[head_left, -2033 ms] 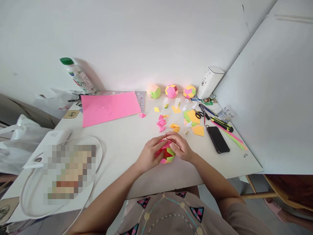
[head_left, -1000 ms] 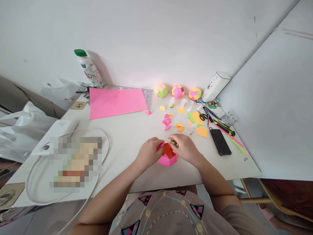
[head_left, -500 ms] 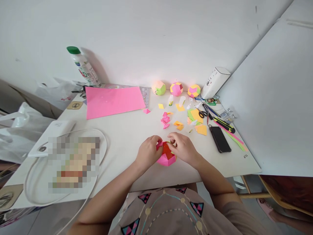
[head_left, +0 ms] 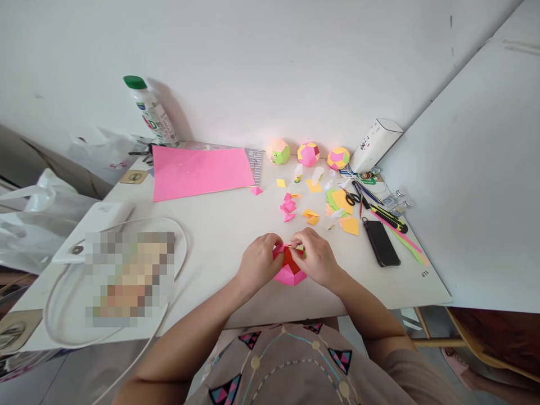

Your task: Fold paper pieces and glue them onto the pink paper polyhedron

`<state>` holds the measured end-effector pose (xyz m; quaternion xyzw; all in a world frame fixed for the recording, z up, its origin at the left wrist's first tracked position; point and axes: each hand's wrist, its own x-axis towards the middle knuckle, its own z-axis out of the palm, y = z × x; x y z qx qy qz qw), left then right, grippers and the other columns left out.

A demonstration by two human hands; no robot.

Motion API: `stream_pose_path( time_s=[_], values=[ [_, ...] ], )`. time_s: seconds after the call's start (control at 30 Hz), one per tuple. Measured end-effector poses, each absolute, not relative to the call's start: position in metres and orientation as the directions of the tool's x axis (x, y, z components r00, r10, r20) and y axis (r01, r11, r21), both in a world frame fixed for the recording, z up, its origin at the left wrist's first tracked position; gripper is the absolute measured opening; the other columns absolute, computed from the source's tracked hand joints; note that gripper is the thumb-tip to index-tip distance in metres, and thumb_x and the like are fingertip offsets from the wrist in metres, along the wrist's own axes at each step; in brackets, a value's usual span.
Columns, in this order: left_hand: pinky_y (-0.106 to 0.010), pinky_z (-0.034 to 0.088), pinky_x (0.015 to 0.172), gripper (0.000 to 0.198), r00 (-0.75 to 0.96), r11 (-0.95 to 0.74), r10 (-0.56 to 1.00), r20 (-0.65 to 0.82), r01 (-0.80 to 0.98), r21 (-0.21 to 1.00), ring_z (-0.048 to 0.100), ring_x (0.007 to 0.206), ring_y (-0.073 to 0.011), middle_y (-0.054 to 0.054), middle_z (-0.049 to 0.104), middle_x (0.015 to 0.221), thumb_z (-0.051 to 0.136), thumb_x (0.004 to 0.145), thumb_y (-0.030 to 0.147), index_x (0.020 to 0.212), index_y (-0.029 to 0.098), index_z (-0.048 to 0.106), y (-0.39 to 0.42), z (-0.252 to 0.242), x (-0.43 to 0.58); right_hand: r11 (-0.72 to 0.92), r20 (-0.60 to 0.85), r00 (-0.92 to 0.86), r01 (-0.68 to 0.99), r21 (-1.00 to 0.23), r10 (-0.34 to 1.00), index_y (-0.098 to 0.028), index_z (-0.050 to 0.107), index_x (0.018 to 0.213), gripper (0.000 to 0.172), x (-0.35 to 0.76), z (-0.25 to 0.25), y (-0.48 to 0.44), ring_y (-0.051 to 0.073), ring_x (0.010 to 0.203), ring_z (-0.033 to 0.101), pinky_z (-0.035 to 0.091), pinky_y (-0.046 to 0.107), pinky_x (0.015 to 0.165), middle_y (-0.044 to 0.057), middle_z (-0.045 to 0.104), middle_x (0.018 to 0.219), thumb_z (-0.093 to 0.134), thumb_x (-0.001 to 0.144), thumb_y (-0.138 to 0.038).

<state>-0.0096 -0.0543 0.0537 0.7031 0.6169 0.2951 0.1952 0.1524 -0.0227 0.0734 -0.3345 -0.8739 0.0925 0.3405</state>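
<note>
Between my hands, near the table's front edge, is a partly open pink paper ball [head_left: 290,277] with an orange-red inside. My left hand [head_left: 259,260] is closed on its left rim, thumb inside the opening. At the far right rim, my right hand [head_left: 315,257] pinches the paper's edge, its fingertips close to the left ones. Just beyond lie folded pink paper pieces [head_left: 288,207] and folded orange pieces [head_left: 311,216]. Three finished paper balls stand by the wall: a peach and green ball [head_left: 278,152], a pink ball [head_left: 308,153] and a yellow and pink ball [head_left: 338,158].
At the right lie a black phone [head_left: 381,243], scissors [head_left: 351,197], a cutter [head_left: 388,218] and orange paper sheets [head_left: 348,226]. A pink sheet [head_left: 202,173] and a green-capped bottle [head_left: 154,112] are at back left. A white cable [head_left: 184,247] loops at the left.
My right hand has moved slightly left and its fingers have closed in toward my left fingertips at the ball's rim. The whole view has shifted a little.
</note>
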Motion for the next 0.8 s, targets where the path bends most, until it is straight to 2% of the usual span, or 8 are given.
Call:
stream_pose_path(
  time_s=[0.13, 0.4, 0.8],
  values=[
    [-0.028, 0.044, 0.056, 0.01, 0.065, -0.173, 0.979, 0.191, 0.758, 0.629, 0.061, 0.068, -0.0189, -0.002, 0.065, 0.075, 0.047, 0.074, 0.013, 0.078, 0.021, 0.05, -0.0547, 0.0529, -0.0091, 0.793, 0.563, -0.569, 0.513, -0.328, 0.6, -0.02, 0.046, 0.091, 0.02, 0.1511, 0.0738, -0.0226, 0.017, 0.072, 0.058, 0.05, 0.026, 0.057, 0.003, 0.06, 0.074, 0.049, 0.08, -0.004],
    [-0.027, 0.042, 0.054, 0.009, 0.065, -0.189, 0.974, 0.218, 0.767, 0.613, 0.06, 0.065, -0.018, -0.002, 0.064, 0.074, 0.048, 0.074, 0.012, 0.078, 0.02, 0.051, -0.0541, 0.0528, -0.0084, 0.812, 0.567, -0.592, 0.509, -0.287, 0.572, -0.02, 0.046, 0.089, 0.019, 0.1506, 0.0752, -0.0223, 0.016, 0.07, 0.058, 0.049, 0.025, 0.057, 0.002, 0.058, 0.071, 0.048, 0.081, -0.003],
    [-0.027, 0.043, 0.054, 0.013, 0.129, -0.321, 0.926, 0.355, 0.765, 0.558, 0.058, 0.066, -0.0176, -0.002, 0.062, 0.071, 0.047, 0.074, 0.008, 0.077, 0.02, 0.051, -0.0551, 0.0469, -0.0086, 0.832, 0.563, -0.63, 0.51, -0.22, 0.535, -0.021, 0.048, 0.089, 0.017, 0.1504, 0.0778, -0.0248, 0.016, 0.065, 0.055, 0.044, 0.027, 0.055, 0.002, 0.063, 0.071, 0.046, 0.085, -0.005]
  ],
)
